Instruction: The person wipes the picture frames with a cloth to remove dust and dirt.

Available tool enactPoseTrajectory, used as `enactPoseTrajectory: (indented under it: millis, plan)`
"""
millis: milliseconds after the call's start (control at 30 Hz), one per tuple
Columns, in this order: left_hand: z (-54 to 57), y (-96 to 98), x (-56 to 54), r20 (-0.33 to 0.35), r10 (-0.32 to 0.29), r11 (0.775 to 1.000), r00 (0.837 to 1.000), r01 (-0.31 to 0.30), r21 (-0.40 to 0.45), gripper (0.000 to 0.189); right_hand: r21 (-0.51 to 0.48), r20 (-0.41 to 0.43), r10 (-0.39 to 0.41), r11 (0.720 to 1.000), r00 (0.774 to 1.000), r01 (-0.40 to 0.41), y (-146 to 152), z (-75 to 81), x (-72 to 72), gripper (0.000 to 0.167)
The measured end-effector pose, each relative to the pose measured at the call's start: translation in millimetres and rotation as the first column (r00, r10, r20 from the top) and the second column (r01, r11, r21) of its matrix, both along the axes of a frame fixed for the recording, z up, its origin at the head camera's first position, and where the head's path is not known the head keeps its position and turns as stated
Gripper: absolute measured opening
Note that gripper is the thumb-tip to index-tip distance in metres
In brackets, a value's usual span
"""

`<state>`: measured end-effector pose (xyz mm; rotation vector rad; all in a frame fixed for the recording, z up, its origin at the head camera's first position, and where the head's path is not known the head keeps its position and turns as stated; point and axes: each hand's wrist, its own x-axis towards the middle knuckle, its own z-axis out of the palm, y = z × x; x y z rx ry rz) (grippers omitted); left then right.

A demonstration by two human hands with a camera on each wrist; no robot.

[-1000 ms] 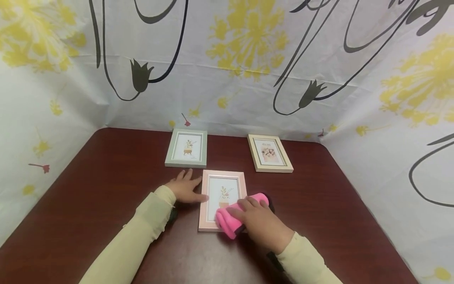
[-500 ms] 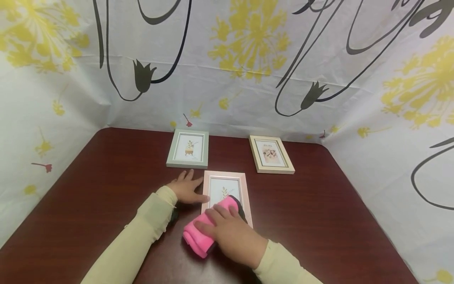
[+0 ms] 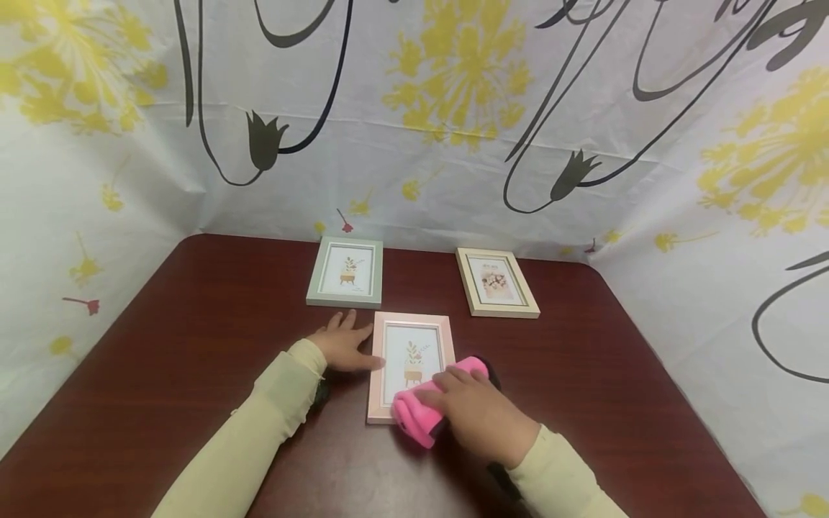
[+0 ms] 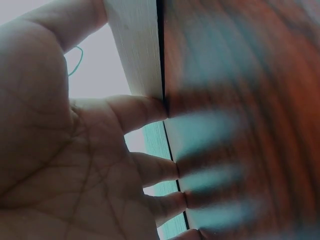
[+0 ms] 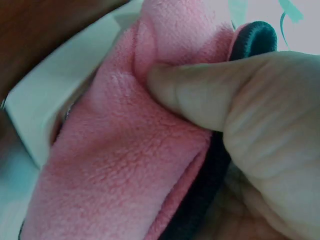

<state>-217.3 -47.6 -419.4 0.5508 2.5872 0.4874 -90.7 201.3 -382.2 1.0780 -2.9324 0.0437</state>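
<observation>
A pink photo frame (image 3: 377,374) with a potted-plant picture lies flat on the table. My left hand (image 3: 342,349) rests at its left side, thumb on the border and the other fingers spread out; in the left wrist view the fingertips (image 4: 172,170) touch the tabletop. My right hand (image 3: 486,414) holds a folded pink cloth (image 3: 417,414) with dark edging over the frame's lower right corner. In the right wrist view the thumb (image 5: 185,92) presses into the fleecy cloth (image 5: 120,135). The cloth hides that corner.
Behind the pink frame, a green photo frame (image 3: 313,284) lies to the left and a cream photo frame (image 3: 466,280) to the right. The dark red table (image 3: 615,396) meets a flower-printed sheet (image 3: 363,93) at the back and sides.
My right hand swept the cloth down and left across the pink frame, then back to the lower right corner, uncovering the picture. The left hand kept its place on the frame.
</observation>
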Motion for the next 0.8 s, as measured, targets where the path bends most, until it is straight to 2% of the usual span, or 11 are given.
enactPoseTrajectory:
  millis: [200,333,467,633,700,800]
  plan:
    - [0.2,0.0,0.6,-0.003,0.006,1.0,1.0,-0.006,0.002,0.089,-0.034,-0.077,-0.032,0.999,0.997,0.03,6.9,-6.5,-3.5,0.049]
    - [0.0,-0.8,0.8,0.001,0.01,1.0,1.0,-0.01,0.005,0.09,-0.027,-0.055,-0.019,0.999,0.998,0.018,-6.1,-11.6,-0.5,0.054]
    - [-0.4,-1.6,1.1,0.0,0.011,1.0,1.0,-0.011,0.009,0.09,-0.008,-0.019,0.042,0.999,0.999,-0.042,-29.4,-13.6,5.0,0.059]
    - [-1.7,-1.3,1.0,0.001,0.015,1.0,1.0,-0.015,0.015,0.091,0.033,-0.075,0.157,0.987,0.985,-0.155,-52.4,-13.5,8.6,0.059]
    - [-2.3,-1.0,0.9,0.002,0.015,1.0,1.0,-0.015,0.009,0.091,0.049,-0.079,0.17,0.985,0.982,-0.166,-54.8,-11.7,8.4,0.06]
    - [-2.3,-0.4,0.9,0.001,0.013,1.0,1.0,-0.013,0.003,0.091,0.044,-0.019,0.145,0.989,0.989,-0.144,-50.4,-6.5,7.4,0.06]
